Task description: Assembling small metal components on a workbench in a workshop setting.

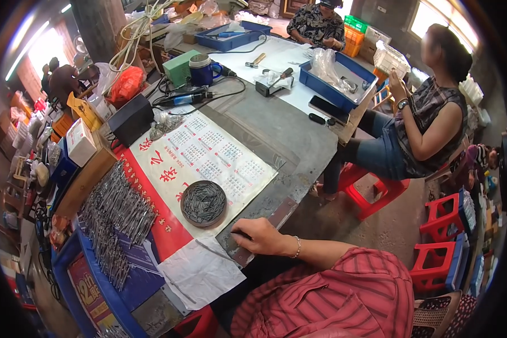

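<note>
My right hand (256,235) rests at the table's near edge, its fingers curled closed. A bracelet circles the wrist, and the arm comes out of a red striped sleeve. Whatever the fingers may hold is hidden. Just beyond the hand, a round dish (203,203) full of small dark metal pins sits on a printed calendar sheet (231,152). A crumpled white cloth or paper (201,273) hangs over the table edge beside the hand. To the left lie piles of thin metal rods (124,205). My left hand is out of view.
A blue tray (87,281) stands at lower left. Farther back are a black box (130,119), a green box (185,69), a blue mug (204,70), a hammer (256,60) and a blue bin (339,84). One person sits at right, another at the far end. Red stools (442,217) stand on the right.
</note>
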The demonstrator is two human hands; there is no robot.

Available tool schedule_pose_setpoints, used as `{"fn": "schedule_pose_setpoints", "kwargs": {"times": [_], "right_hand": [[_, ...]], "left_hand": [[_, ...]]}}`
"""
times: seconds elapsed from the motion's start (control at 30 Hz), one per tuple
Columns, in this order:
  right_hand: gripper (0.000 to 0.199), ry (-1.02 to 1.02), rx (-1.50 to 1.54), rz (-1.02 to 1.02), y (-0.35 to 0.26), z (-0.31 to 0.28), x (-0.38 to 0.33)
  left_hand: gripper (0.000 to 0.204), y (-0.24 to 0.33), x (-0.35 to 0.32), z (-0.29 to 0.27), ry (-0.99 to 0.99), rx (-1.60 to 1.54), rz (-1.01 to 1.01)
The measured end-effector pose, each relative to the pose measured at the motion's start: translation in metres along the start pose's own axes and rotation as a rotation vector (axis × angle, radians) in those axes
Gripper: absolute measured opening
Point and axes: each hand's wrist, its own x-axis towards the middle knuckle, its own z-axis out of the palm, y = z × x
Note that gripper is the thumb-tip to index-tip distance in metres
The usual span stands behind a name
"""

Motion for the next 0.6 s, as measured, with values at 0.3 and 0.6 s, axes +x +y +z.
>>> {"fn": "schedule_pose_setpoints", "kwargs": {"times": [0.3, 0.6], "right_hand": [[0.015, 0.02, -0.023, 0.08, 0.0, -0.009, 0.016], [0.023, -0.243, -0.191, -0.04, 0.005, -0.014, 0.109]], "left_hand": [[0.036, 0.078, -0.073, 0.077, -0.343, -0.498, -0.156], [0.03, 0.089, -0.117, 0.132, -0.764, -0.926, -0.316]]}}
